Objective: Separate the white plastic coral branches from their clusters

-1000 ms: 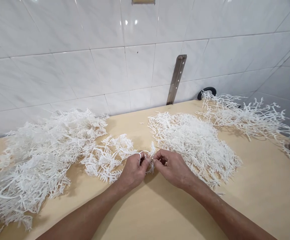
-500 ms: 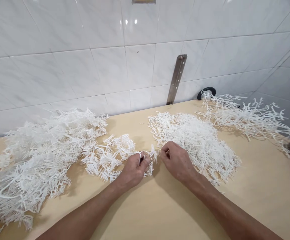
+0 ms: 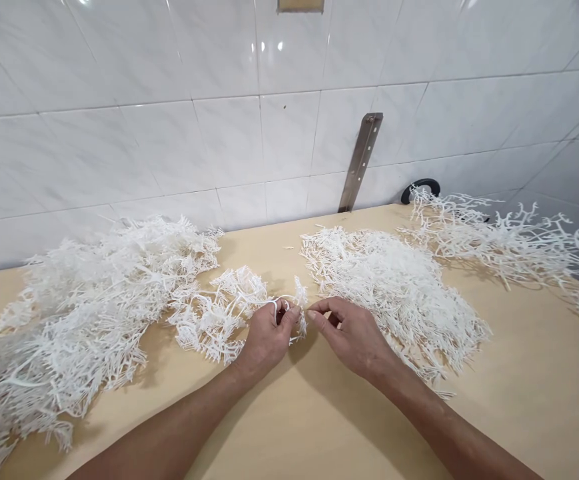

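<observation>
My left hand is closed around a white branched plastic sprue, whose thin twigs spread over the tabletop to its left and stick out past the fingertips. Close by on the right, my right hand pinches thumb and forefinger together at the twig ends. Anything between those fingertips is too small to make out. Beyond the right hand lies a flat heap of short white plastic bits. To the left rises a large tangled pile of white branched sprues.
Bare-looking white branches lie at the table's back right, beside a black ring-shaped object. A metal slotted bracket stands against the tiled wall behind the wooden table.
My right hand has come left, its fingertips now at the twigs by my left hand. The left hand keeps its hold on the sprue. The whole view has shifted slightly.
</observation>
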`<action>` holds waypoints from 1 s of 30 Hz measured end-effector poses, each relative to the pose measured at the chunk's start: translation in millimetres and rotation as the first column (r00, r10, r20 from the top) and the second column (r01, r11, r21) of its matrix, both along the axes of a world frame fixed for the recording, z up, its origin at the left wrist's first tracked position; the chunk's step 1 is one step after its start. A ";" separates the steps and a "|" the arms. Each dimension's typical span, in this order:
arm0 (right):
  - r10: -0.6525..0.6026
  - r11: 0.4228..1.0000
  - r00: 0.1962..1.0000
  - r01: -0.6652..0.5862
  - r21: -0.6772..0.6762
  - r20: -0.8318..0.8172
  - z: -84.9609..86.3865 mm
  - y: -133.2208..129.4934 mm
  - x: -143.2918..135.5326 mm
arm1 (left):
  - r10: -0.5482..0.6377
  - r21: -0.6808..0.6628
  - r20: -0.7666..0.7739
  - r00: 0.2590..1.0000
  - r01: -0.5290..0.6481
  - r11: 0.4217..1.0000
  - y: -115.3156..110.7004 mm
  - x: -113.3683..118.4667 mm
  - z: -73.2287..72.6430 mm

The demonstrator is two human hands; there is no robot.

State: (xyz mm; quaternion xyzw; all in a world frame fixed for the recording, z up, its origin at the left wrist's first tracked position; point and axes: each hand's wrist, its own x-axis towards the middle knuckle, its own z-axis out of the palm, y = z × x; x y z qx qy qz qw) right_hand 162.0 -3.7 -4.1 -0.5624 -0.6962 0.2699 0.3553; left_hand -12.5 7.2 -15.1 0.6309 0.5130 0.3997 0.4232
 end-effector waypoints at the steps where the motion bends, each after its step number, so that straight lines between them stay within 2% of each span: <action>1: 0.009 1.000 1.000 -0.010 -0.024 -0.024 -1.2 -0.6 -3.2 | -0.005 0.005 -0.010 1.000 0.005 1.000 -0.3 0.4 -0.2; 5: -0.020 0.996 0.996 0.012 -0.092 -0.089 -4.6 -0.6 -9.5 | -0.029 0.017 -0.031 0.999 0.030 0.999 -1.2 1.5 -2.1; 10: -0.057 0.984 0.996 0.045 -0.171 -0.066 -4.0 0.3 -10.3 | -0.025 0.018 -0.036 0.999 0.026 1.000 -1.0 1.9 -3.4; 16: 0.006 0.981 0.996 -0.024 -0.194 -0.093 -5.8 1.5 -9.4 | -0.037 0.004 -0.027 0.999 0.037 0.999 -1.2 2.4 -1.1; 25: -0.045 0.983 0.996 0.031 -0.183 -0.074 -2.9 -1.3 -13.7 | -0.046 0.095 -0.108 0.993 0.057 0.994 -4.3 3.7 -0.4; 30: -0.058 0.947 0.985 0.003 -0.320 -0.164 -9.7 1.9 -13.6 | -0.036 0.153 -0.091 0.995 0.050 0.987 -5.5 2.4 -3.5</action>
